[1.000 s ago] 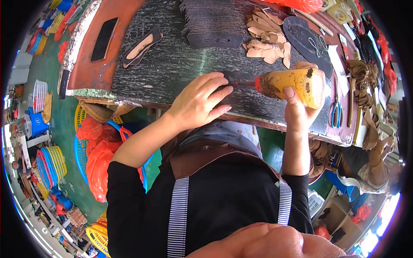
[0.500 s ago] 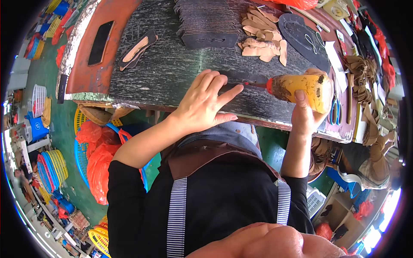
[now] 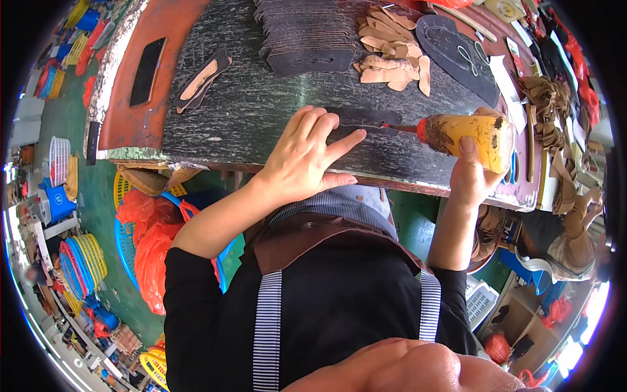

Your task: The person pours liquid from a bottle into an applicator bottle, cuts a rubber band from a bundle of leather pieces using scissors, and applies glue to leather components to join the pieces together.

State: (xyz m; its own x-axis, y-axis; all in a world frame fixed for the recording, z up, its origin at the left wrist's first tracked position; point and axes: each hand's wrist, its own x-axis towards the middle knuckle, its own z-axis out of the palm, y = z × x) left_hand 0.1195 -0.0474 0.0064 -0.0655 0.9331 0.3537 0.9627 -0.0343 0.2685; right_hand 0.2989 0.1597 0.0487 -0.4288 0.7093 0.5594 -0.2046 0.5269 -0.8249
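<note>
My right hand [image 3: 475,171] is wrapped round a yellow glue bottle [image 3: 467,136] with brown smears on its side. The bottle lies nearly level, and its red nozzle [image 3: 403,127] points left over a dark leather piece [image 3: 367,121] on the worktable. My left hand [image 3: 305,150] rests on the left end of that piece, fingers stretched out and holding nothing. It covers part of the leather. Beyond the hands stand a stack of dark leather pieces [image 3: 307,39] and a loose pile of tan pieces [image 3: 392,55].
On the dark worktable [image 3: 228,124] a tan and dark piece [image 3: 201,83] lies at the left, beside a phone [image 3: 148,72]. Small scissors [image 3: 467,60] rest on a dark sheet at the right. Red bags [image 3: 153,228] fill a blue basket below the table edge.
The glue bottle and my right hand have moved slightly right, with the nozzle tip farther along the leather piece. My left hand stays on the piece.
</note>
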